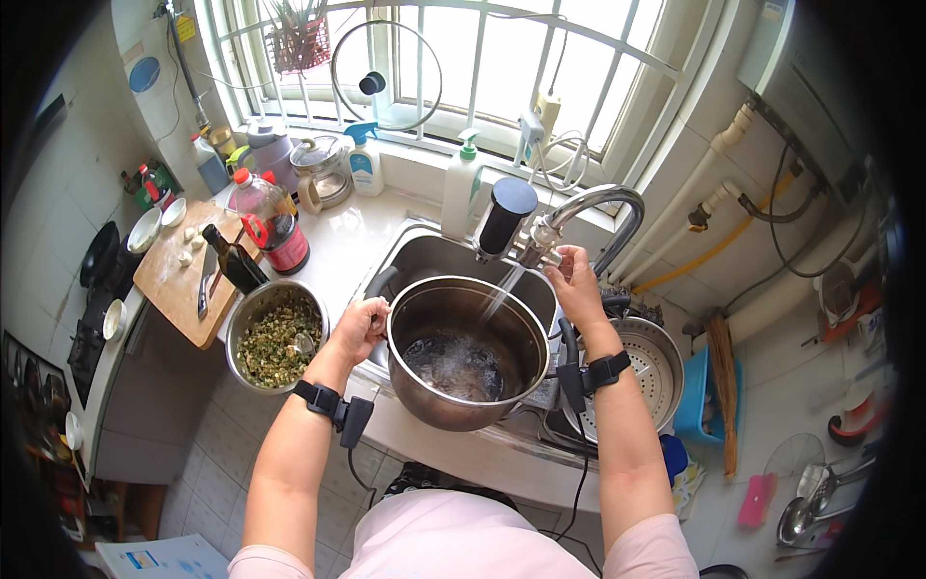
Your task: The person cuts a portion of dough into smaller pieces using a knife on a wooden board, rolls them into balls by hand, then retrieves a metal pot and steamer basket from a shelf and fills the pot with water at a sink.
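A deep steel pot [469, 414] with a dark, stained inside sits over the front of the sink [434, 250]. Water runs from the tap [534, 242] into it, and some water covers its bottom. My left hand [359, 327] grips the pot's black side handle [382, 281] or the rim beside it; the fingers partly hide which. At the tap's small lever, beneath the curved chrome spout, is my right hand [575, 286], its fingers bent around or against the lever. Left of the pot stands a steel bowl [322, 318] of chopped green filling with a spoon in it.
A cutting board [163, 289] with dough pieces and a knife [206, 282] lies at left, near a dark glass bottle [235, 260] and a red-capped bottle [286, 242]. Right of the pot is a perforated steamer tray [651, 369]. A pump bottle [461, 192] stands behind the sink. Cables hang from both wrists.
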A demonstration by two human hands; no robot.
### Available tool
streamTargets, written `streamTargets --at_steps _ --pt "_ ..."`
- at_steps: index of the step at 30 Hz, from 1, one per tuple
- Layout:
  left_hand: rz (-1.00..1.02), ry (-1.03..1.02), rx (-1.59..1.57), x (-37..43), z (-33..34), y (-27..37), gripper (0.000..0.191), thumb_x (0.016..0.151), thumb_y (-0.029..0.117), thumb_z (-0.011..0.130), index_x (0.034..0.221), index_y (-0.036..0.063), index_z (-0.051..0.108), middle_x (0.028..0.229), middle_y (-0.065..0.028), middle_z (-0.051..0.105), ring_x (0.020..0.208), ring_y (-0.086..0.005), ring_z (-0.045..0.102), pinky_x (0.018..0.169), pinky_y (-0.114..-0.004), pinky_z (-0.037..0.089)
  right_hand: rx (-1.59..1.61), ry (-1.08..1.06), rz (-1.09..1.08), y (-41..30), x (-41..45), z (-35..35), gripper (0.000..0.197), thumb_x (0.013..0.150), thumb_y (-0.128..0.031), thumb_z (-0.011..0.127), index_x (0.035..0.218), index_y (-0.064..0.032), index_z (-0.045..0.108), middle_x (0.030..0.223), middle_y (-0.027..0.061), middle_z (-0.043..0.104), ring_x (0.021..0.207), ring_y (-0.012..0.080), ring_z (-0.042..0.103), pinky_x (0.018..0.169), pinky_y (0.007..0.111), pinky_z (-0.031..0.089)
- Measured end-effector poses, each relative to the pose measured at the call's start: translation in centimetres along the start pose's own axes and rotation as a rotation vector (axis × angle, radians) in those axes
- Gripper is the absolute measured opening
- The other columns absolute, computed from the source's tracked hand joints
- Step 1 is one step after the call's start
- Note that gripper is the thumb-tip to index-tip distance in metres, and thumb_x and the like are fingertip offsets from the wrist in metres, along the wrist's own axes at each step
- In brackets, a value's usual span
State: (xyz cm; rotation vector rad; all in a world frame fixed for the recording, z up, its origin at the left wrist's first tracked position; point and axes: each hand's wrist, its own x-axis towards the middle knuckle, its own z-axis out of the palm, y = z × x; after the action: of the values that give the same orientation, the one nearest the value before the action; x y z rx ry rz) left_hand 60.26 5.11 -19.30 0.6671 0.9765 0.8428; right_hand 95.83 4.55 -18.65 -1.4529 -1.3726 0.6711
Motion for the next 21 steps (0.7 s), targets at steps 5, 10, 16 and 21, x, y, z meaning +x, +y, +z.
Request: streamTargets --at_steps 5,10,16,21 --pt "-0.003 0.038 -0.015 -0.5 0.1 0.2 0.021 0.075 0.009 0.051 0.055 0.0140 0.046 0.046 0.0044 0.034 0.040 -0.0094 0.027 0.046 -0.025 0.026 -0.665 -0.049 0.215 3.0 -3.9 -1.8 0.065 0.083 -0.041 0.060 0.127 0.0035 0.041 0.118 0.0262 0.053 0.108 0.0373 0.054 0.092 0.040 0.043" --pt "-0.007 -0.028 -0.001 0.1 0.0 0.1 0.006 0.074 0.009 0.053 0.071 0.0128 0.051 0.048 0.0061 0.035 0.041 -0.0081 0.029 0.051 -0.024 0.032 -0.432 -0.247 0.543 7.0 -7.7 -2.5 0.054 0.084 -0.033 0.056 0.121 0.0053 0.047 0.109 0.0276 0.057 0.103 0.0399 0.055 0.090 0.041 0.043" --pt "-0.031 -0.010 -0.019 2.1 -1.0 -0.3 0.005 0.073 0.009 0.054 0.073 0.0131 0.052 0.048 0.0058 0.036 0.041 -0.0078 0.029 0.050 -0.023 0.031 -0.247 -0.047 0.451 6.8 -8.7 -2.2 0.044 0.083 -0.021 0.054 0.119 0.0040 0.049 0.105 0.0258 0.060 0.100 0.0359 0.058 0.087 0.038 0.044" --pt "-0.018 -0.152 -0.026 4.3 -0.5 -1.1 0.019 0.075 0.009 0.050 0.059 0.0143 0.042 0.047 0.0047 0.033 0.040 -0.0088 0.029 0.041 -0.024 0.024 -0.243 0.094 0.464 9.8 -10.1 -3.4 0.042 0.084 -0.021 0.055 0.118 0.0030 0.050 0.108 0.0244 0.059 0.102 0.0344 0.058 0.089 0.039 0.044"
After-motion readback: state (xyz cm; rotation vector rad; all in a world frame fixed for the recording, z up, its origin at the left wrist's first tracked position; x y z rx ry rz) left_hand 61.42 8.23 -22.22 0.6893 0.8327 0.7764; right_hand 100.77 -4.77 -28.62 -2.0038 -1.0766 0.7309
